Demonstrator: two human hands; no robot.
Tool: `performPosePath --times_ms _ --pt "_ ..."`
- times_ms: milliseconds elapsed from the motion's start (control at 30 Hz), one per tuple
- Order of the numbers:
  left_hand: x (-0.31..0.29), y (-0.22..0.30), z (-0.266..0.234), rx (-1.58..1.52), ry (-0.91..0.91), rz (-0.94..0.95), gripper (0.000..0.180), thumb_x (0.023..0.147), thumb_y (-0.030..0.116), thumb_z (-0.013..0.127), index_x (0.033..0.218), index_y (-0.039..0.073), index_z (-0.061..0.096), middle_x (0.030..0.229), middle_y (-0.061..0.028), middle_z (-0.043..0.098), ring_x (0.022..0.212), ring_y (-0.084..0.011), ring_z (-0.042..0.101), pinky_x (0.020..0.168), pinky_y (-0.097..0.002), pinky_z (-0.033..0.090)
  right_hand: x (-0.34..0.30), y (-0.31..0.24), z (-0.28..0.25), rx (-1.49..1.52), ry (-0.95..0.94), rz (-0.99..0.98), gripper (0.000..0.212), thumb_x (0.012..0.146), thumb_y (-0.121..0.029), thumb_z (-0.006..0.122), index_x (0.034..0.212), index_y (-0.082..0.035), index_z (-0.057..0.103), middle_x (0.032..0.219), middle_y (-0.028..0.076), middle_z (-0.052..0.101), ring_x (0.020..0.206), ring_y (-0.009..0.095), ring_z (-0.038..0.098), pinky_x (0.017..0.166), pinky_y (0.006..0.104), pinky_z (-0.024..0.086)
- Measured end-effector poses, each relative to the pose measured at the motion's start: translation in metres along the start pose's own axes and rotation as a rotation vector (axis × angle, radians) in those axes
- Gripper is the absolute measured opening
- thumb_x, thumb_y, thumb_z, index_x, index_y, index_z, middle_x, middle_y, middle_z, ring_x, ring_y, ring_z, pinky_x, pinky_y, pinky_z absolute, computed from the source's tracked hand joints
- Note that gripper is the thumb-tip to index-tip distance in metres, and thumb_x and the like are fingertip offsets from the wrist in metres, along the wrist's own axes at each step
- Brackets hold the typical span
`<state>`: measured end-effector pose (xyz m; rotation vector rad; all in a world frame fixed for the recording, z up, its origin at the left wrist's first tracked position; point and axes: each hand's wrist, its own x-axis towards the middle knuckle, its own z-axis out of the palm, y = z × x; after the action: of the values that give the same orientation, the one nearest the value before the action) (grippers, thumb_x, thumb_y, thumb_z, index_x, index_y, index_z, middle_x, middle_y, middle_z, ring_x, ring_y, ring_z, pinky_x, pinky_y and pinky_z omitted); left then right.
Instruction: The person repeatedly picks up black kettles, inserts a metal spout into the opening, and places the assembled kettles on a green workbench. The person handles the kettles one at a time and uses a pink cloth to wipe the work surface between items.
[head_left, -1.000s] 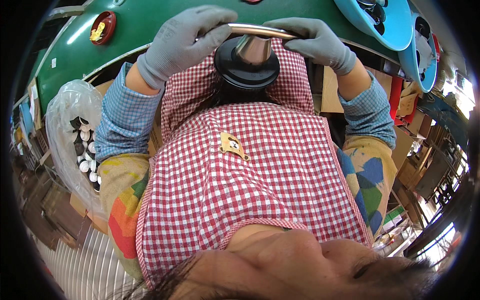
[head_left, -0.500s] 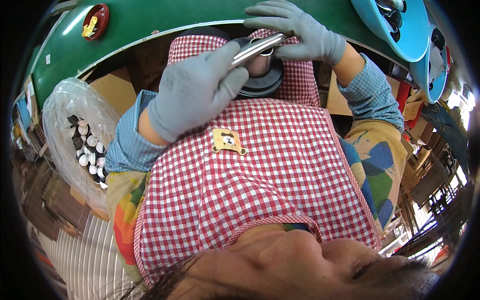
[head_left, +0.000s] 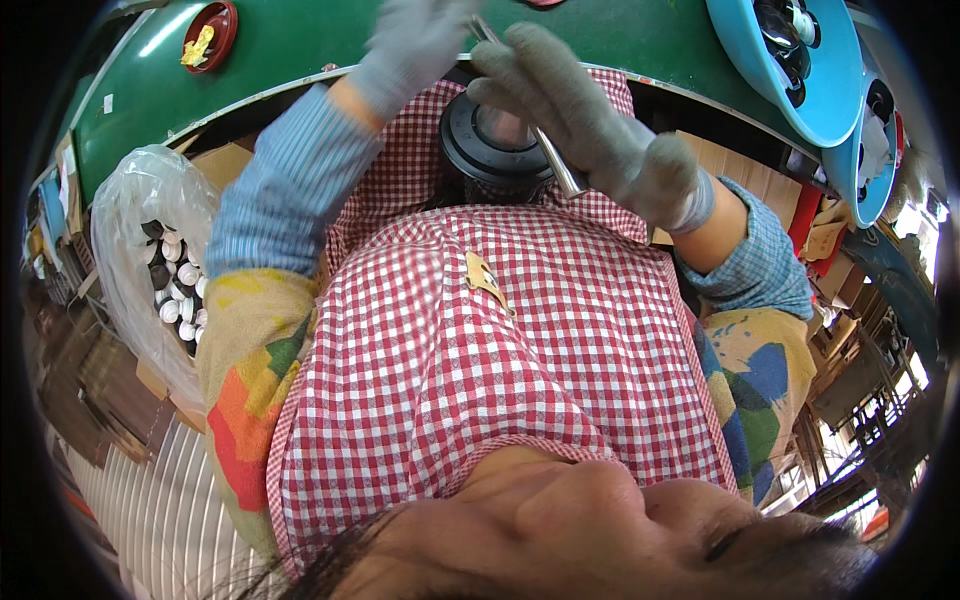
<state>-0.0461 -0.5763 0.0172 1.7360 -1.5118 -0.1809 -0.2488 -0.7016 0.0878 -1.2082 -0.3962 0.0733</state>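
Observation:
A shiny metal bar (head_left: 556,165) lies slantwise over a round black device (head_left: 462,130) with a metal centre, which stands between my knees in front of the checked apron. My right hand (head_left: 600,140), in a grey glove, is open, its fingers stretched out along the right side of the bar. My left hand (head_left: 415,50), also gloved, is at the bar's far end. Motion smears its fingers and the top edge cuts them off, so its grip cannot be made out.
Ahead runs the edge of a green table (head_left: 330,35), with a red dish (head_left: 228,40) holding something yellow. Blue basins (head_left: 825,90) with black parts stand at the right. A clear plastic bag (head_left: 125,220) of black and white round pieces is at the left, near cardboard boxes (head_left: 222,165).
The bar has swung round, one end now pointing away from me and the other toward me. My left hand has moved far forward; my right hand has come down and nearer.

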Motion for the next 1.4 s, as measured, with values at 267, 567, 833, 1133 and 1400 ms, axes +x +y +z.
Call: performPosePath --times_ms 267,567,833,1133,1400 --pt "-0.026 0.134 0.004 -0.021 0.002 0.299 0.024 0.088 0.033 0.076 0.093 0.012 0.066 0.131 -0.0148 0.063 0.132 -0.0369 0.056 0.113 -0.0573 0.04 0.029 -0.026 -0.019 0.812 0.302 0.134 0.075 0.089 -0.054 0.06 0.147 -0.008 0.048 0.145 0.023 0.052 0.132 0.038 0.052 0.112 0.0483 0.04" --pt "-0.02 0.127 0.018 -0.209 -0.059 0.291 0.026 0.077 0.031 0.082 0.074 0.014 0.063 0.073 -0.0022 0.059 0.077 -0.0246 0.062 0.082 -0.0417 0.054 0.062 0.107 -0.092 -0.614 -0.037 -0.223 0.03 0.105 -0.019 0.046 0.096 -0.002 0.069 0.099 0.01 0.072 0.101 0.032 0.063 0.102 0.0414 0.047" --pt "-0.056 0.053 -0.018 -1.074 -0.075 0.216 0.035 0.094 0.021 0.069 0.063 0.012 0.056 0.07 -0.004 0.059 0.096 -0.0355 0.069 0.117 -0.0619 0.031 -0.021 0.022 -0.044 -1.285 0.32 0.082 0.015 0.087 -0.024 0.068 0.087 -0.01 0.07 0.079 0.007 0.067 0.076 0.028 0.065 0.069 0.0415 0.05" --pt "-0.05 0.046 -0.032 -1.159 0.167 -0.302 0.035 0.105 0.033 0.059 0.117 0.001 0.068 0.133 -0.0195 0.065 0.13 -0.0336 0.058 0.119 -0.0496 0.035 -0.049 0.008 -0.059 -0.729 0.664 0.353 0.025 0.094 -0.025 0.076 0.104 -0.003 0.077 0.086 0.005 0.073 0.077 0.014 0.066 0.072 0.029 0.053" --pt "-0.164 0.068 -0.024 0.602 -0.46 0.415 0.034 0.089 0.024 0.062 0.12 0.036 0.072 0.161 0.0014 0.04 0.15 -0.0285 0.031 0.125 -0.0538 0.021 -0.077 0.049 -0.19 -1.409 1.118 0.552 0.042 0.101 -0.046 0.06 0.122 -0.012 0.071 0.111 0.013 0.074 0.099 0.036 0.069 0.089 0.0422 0.053"
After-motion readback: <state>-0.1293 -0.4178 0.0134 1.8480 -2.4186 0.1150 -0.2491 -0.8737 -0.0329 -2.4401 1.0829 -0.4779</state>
